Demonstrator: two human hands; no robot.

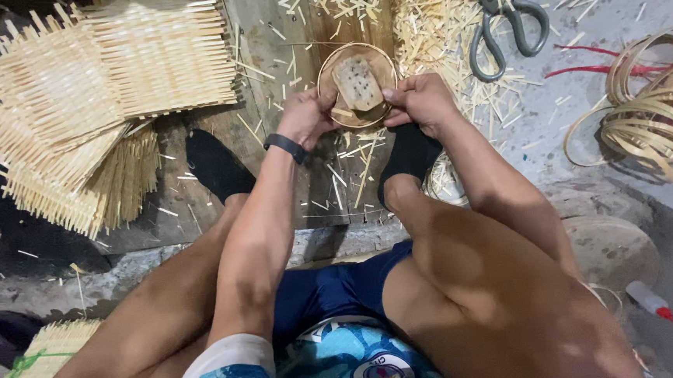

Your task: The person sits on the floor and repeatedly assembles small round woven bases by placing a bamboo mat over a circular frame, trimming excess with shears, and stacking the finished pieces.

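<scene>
Between the knees, over a plank (pixel 264 30), both hands grasp a round hoop (pixel 357 85): left hand (pixel 306 117) and right hand (pixel 418 98) pinch opposite rims, steadying it; a block (pixel 357 83) seemingly sits inside. Scissors (pixel 501 19) lie within reach.

This is a handicraft workshop for bamboo weaving, worked at floor level. Stacks of woven bamboo mats (pixel 89 95) lie far left on a rough wooden board (pixel 264 30), cut bamboo slivers (pixel 420 20) litter the far middle, scissors (pixel 501 19) rest beside them, and coils of split bamboo strip (pixel 651 111) sit right on bare concrete.
</scene>
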